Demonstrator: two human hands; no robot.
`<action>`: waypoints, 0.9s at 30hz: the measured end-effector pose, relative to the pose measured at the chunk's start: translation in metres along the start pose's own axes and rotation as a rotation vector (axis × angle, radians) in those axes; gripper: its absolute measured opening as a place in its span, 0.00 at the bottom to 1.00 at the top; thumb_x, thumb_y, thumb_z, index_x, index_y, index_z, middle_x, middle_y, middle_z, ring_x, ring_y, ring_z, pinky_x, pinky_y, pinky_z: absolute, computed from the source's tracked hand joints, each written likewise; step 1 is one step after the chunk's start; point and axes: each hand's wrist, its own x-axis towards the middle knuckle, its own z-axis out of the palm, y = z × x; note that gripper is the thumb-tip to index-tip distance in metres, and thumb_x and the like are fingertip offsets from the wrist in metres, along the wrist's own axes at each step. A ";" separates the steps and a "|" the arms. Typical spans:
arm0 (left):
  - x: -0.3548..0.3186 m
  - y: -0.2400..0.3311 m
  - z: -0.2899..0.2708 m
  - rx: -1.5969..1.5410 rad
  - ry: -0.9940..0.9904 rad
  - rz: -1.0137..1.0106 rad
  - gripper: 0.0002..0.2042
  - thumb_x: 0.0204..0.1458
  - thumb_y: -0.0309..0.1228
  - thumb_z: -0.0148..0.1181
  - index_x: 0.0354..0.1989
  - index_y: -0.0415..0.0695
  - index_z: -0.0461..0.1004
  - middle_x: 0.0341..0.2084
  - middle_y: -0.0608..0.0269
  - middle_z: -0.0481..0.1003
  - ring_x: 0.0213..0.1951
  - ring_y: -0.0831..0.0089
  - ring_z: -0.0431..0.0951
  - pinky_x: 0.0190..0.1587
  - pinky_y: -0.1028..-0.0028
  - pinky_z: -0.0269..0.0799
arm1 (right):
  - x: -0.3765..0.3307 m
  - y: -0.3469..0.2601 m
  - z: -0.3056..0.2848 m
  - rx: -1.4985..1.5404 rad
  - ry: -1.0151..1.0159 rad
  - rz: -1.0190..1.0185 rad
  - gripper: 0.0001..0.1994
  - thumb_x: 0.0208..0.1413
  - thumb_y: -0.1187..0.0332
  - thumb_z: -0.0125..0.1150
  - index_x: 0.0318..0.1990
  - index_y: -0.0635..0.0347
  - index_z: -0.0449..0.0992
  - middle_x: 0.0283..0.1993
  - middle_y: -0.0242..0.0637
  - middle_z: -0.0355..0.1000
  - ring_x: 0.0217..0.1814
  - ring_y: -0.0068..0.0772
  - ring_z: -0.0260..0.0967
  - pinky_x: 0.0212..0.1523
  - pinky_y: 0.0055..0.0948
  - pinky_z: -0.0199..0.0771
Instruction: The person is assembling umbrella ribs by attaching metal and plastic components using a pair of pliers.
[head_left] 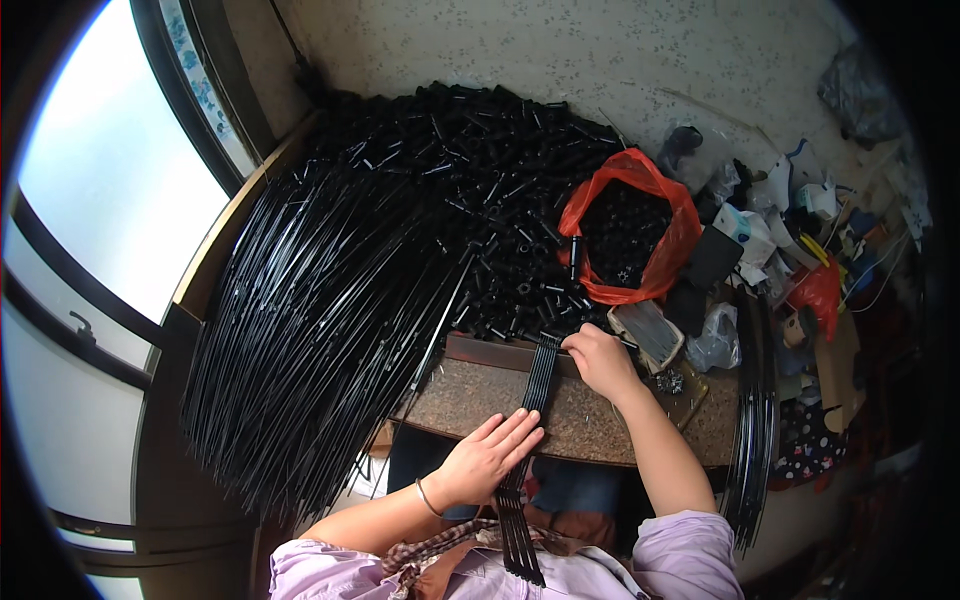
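A row of several thin black rods (540,382) lies side by side across the near edge of the speckled worktop (475,395), their near ends reaching back toward my body. My left hand (490,460) rests flat over the rods with its fingers stretched out. At the rods' far ends, beside a dark wooden strip (490,352), my right hand (603,362) is closed in a pinch. What sits between those fingertips is too small to make out. Short black tubes (500,270) are heaped just beyond the strip.
A large fan of long black rods (310,330) covers the left side. Small dark parts fill a red plastic bag (655,165) at the back right. Near my right forearm are a shallow box (648,335), a clear bag (715,338) and another rod bundle (755,450). Mixed clutter lies farther right.
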 end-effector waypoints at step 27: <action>-0.005 0.002 0.007 0.050 0.052 0.035 0.38 0.39 0.36 0.54 0.63 0.39 0.48 0.63 0.49 0.47 0.64 0.58 0.48 0.62 0.63 0.45 | -0.015 0.009 0.003 0.081 0.119 -0.021 0.05 0.45 0.76 0.56 0.31 0.61 0.76 0.29 0.40 0.69 0.31 0.42 0.69 0.31 0.32 0.68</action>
